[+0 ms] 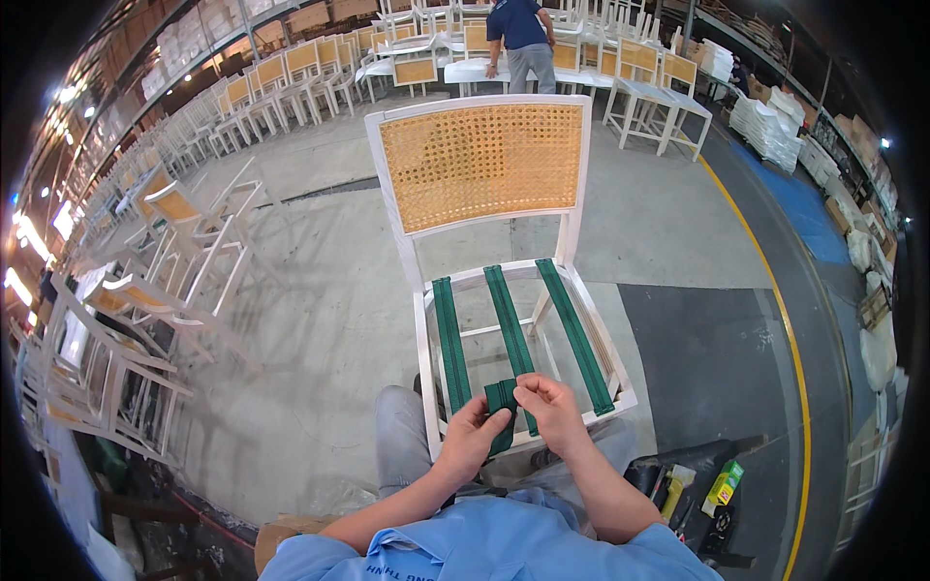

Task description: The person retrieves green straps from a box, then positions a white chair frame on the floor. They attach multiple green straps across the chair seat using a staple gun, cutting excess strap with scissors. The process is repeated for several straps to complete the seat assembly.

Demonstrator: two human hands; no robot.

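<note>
Before me stands a white wooden chair with a woven cane backrest. Three green webbing straps run front to back across its open seat frame: a left strap, a middle strap and a right strap. At the front of the seat my left hand pinches a loose piece of green webbing between thumb and fingers. My right hand is closed on the upper right edge of the same piece. The middle strap's front end is partly hidden behind my hands.
On the left lie several unfinished chair frames. Rows of cane-backed chairs stand farther back, where a co-worker bends over white seats. Beside my right knee are a green-yellow box and tools. A yellow floor line runs along the right.
</note>
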